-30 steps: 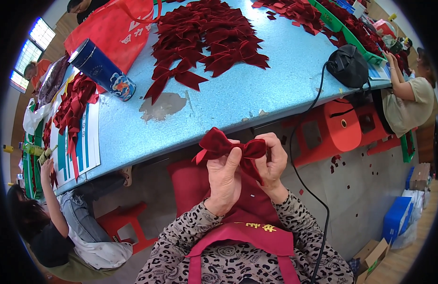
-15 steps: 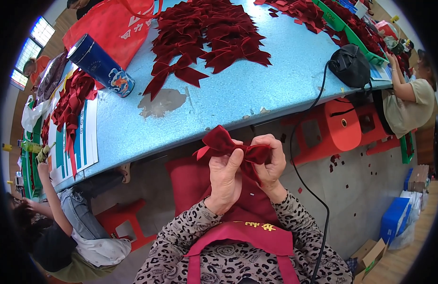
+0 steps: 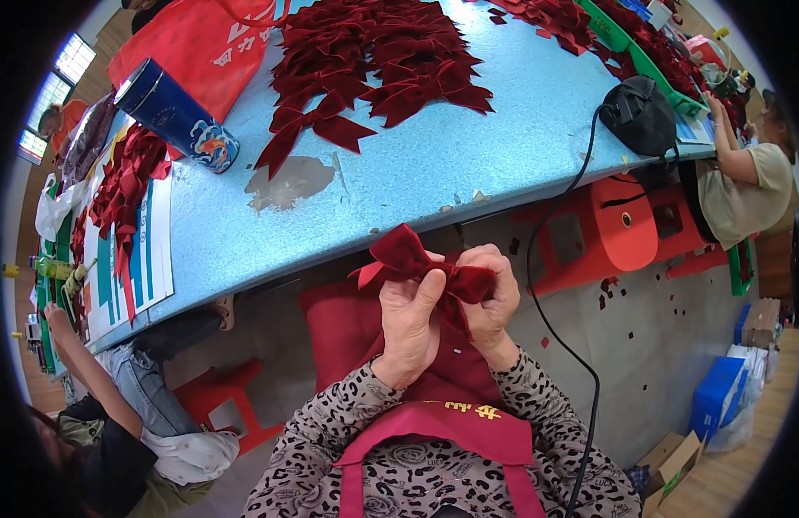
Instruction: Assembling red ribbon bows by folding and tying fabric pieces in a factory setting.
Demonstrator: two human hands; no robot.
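A dark red velvet bow is held in front of me, above my lap and just short of the table edge. My left hand is closed on its middle, with the thumb pressed near the knot. The fingers of my right hand pinch the bow's right loop from behind and the side. One loop points up to the left, and a tail hangs between the hands. Finished-looking velvet bows lie in two overlapping rows on the blue table beyond.
Left on the table are a dark blue tumbler, a red bag and loose red ribbons. A black cloth-like object sits at right, its black cable hanging down beside me. Red stools and co-workers flank both sides.
My hands and the bow keep almost the same pose. The view has shifted slightly, and the co-worker's arm at left has moved a little left and down.
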